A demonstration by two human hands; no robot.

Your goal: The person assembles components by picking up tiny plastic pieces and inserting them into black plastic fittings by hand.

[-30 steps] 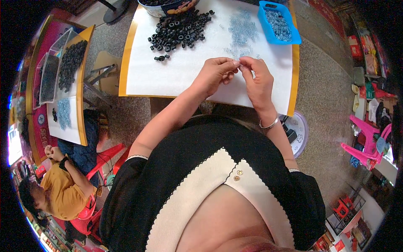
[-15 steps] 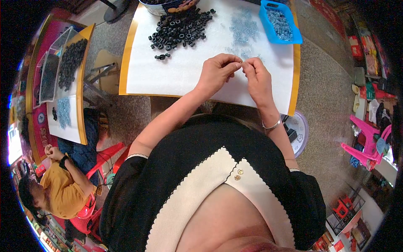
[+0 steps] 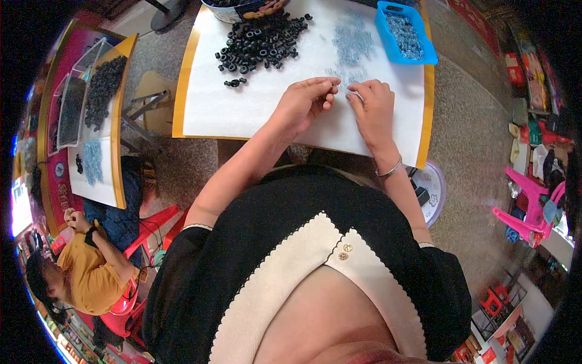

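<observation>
My left hand (image 3: 306,102) hovers over the white-topped table (image 3: 242,115), thumb and forefinger pinched on what looks like a small clear piece (image 3: 334,88). A short way to its right, my right hand (image 3: 373,109) is lowered at the near edge of the scattered small clear pieces (image 3: 353,45), with thumb and fingers drawn together. Whatever lies between its fingertips is too small to make out. Beyond my left hand lies a heap of black ring-like parts (image 3: 260,45), and a few joined black parts (image 3: 235,82) sit apart from it.
A blue plastic basket (image 3: 430,53) of clear pieces stands at the far right, and a tub (image 3: 227,13) at the far edge. On the left, another person (image 3: 97,267) sits by a second table (image 3: 106,191) with similar black and clear parts. A pink stool (image 3: 527,203) stands right.
My hands were together, fingertips meeting. They have parted: the left has shifted slightly left, while the right has turned its fingers down toward the clear pieces.
</observation>
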